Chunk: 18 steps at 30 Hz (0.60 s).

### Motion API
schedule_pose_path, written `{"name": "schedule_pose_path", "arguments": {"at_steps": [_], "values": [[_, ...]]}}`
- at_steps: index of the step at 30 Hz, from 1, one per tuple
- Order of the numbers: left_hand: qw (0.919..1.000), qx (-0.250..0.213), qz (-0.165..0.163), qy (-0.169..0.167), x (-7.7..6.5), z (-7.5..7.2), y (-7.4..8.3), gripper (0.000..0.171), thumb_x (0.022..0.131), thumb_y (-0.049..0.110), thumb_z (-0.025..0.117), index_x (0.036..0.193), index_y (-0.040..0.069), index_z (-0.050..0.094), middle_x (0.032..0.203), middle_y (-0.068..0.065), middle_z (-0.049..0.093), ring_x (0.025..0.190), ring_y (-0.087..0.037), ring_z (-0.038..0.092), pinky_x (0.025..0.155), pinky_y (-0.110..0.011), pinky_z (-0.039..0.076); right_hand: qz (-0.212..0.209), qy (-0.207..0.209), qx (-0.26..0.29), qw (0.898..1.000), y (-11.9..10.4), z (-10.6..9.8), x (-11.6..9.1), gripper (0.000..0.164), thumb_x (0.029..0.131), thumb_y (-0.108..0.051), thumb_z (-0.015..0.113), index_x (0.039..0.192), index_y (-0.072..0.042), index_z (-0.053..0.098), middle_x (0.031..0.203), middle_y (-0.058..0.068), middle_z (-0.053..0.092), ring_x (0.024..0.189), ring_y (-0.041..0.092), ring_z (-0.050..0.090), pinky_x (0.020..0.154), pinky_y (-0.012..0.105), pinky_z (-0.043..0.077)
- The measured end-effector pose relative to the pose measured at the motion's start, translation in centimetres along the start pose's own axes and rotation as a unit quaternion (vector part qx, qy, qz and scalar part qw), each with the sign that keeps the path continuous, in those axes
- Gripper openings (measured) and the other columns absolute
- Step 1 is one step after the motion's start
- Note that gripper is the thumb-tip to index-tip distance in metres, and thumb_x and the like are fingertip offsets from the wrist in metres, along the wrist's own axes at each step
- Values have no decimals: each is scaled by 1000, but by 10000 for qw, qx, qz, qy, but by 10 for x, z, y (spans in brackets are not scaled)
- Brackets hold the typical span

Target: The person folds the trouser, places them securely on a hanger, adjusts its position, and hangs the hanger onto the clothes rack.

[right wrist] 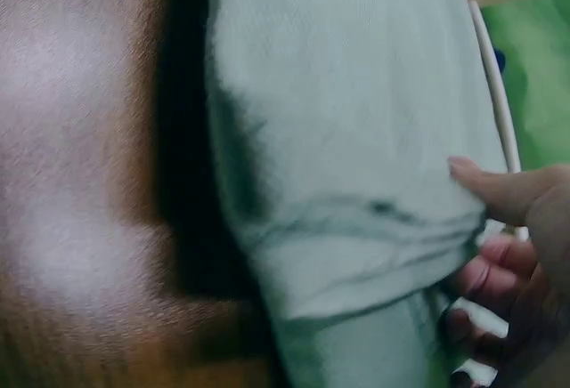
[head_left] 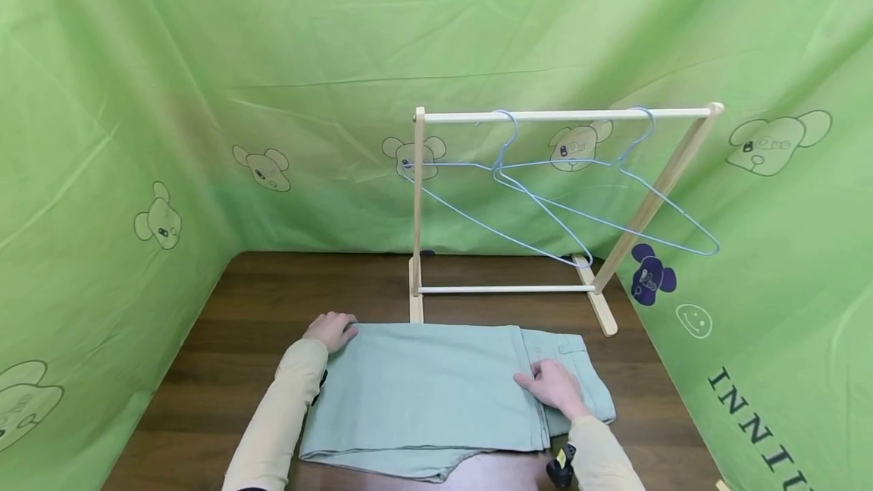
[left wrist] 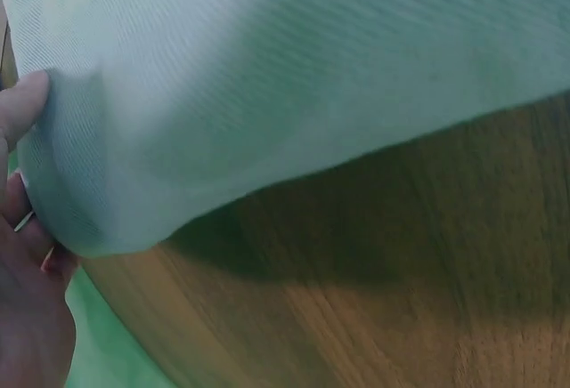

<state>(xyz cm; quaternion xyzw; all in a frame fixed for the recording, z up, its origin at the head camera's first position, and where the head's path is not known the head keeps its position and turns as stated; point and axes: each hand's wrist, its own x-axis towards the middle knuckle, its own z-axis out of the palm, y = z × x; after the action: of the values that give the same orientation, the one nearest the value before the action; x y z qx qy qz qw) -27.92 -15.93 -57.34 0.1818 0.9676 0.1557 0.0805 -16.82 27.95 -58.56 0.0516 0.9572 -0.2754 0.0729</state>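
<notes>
Pale green trousers (head_left: pixel 430 385) lie folded over on the table, with the leg hems resting across the waistband end on the right. My left hand (head_left: pixel 330 330) grips the fold at the far left corner. In the left wrist view its thumb (left wrist: pixel 25 108) lies on top of the cloth, with the other fingers round the edge. My right hand (head_left: pixel 555 386) is at the hems beside the waistband (head_left: pixel 571 347). Seen from the right wrist, its thumb (right wrist: pixel 481 188) presses on the layered cloth while the fingers curl below the edge.
Behind the trousers stands a wooden rack (head_left: pixel 566 116) with white bars. Two blue hangers (head_left: pixel 506 150) hang from its top bar. The rack's left foot (head_left: pixel 416 301) reaches close to the trousers' far edge. Green printed curtains (head_left: pixel 327 173) surround the brown table (head_left: pixel 204 377).
</notes>
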Motion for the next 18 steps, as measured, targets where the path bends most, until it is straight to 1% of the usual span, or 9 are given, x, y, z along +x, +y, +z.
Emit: {"name": "schedule_pose_path", "arguments": {"at_steps": [2, 4, 7, 10, 11, 14, 18], "values": [[10000, -36, 66, -11, 0, 0, -3, 25, 98, 18, 63, 117, 4, 71, 117, -14, 73, 112, -34, 68, 102, -53, 48, -82, -108, 428, 9990, 4, 0, 0, 46, 91, -34, 69, 62, -18, 38, 55, -9, 28, 51, 8, 25, 52, 23, 21], [9999, -33, 126, -20, 0, 1, -5, 26, 98, 20, 63, 118, 4, 70, 118, -14, 73, 112, -35, 68, 102, -54, 48, -98, -255, 896, 9956, 8, -1, -1, 43, 93, -29, 68, 65, -17, 39, 55, -9, 28, 51, 6, 25, 53, 22, 23], [9999, -2, 165, -33, 1, 1, -7, 27, 98, 21, 63, 118, 4, 70, 117, -14, 73, 112, -35, 68, 102, -54, 48, -90, -465, 1565, 9865, 11, -3, -1, 38, 94, -24, 67, 69, -14, 40, 56, -10, 29, 51, 4, 26, 54, 20, 25], [9999, 29, 112, -49, 1, 1, -8, 28, 98, 23, 64, 120, 6, 70, 118, -13, 73, 112, -34, 68, 102, -53, 48, -124, -600, 2128, 9752, 13, -5, -2, 36, 95, -20, 67, 71, -12, 41, 55, -10, 30, 51, 3, 27, 54, 20, 27], [9999, 46, 87, -58, 1, 2, -8, 29, 98, 24, 64, 120, 6, 70, 119, -13, 73, 113, -34, 68, 103, -53, 48, -78, -616, 2313, 9709, 14, -6, -2, 35, 94, -20, 67, 71, -12, 42, 55, -10, 31, 51, 3, 28, 55, 20, 27], [9999, 46, 55, -74, 2, 2, -7, 30, 98, 25, 65, 121, 7, 70, 119, -13, 73, 113, -34, 68, 103, -54, 48, 122, -631, 2669, 9616, 16, -9, -3, 33, 94, -20, 68, 72, -10, 45, 54, -9, 34, 53, 4, 32, 56, 21, 29], [10000, -7, 75, -64, 1, 1, -5, 30, 98, 26, 64, 120, 6, 70, 119, -14, 73, 114, -36, 67, 104, -55, 47, 341, -607, 2802, 9574, 19, -10, -3, 29, 94, -21, 69, 75, -7, 53, 58, -9, 41, 57, 5, 38, 59, 23, 32]]}}
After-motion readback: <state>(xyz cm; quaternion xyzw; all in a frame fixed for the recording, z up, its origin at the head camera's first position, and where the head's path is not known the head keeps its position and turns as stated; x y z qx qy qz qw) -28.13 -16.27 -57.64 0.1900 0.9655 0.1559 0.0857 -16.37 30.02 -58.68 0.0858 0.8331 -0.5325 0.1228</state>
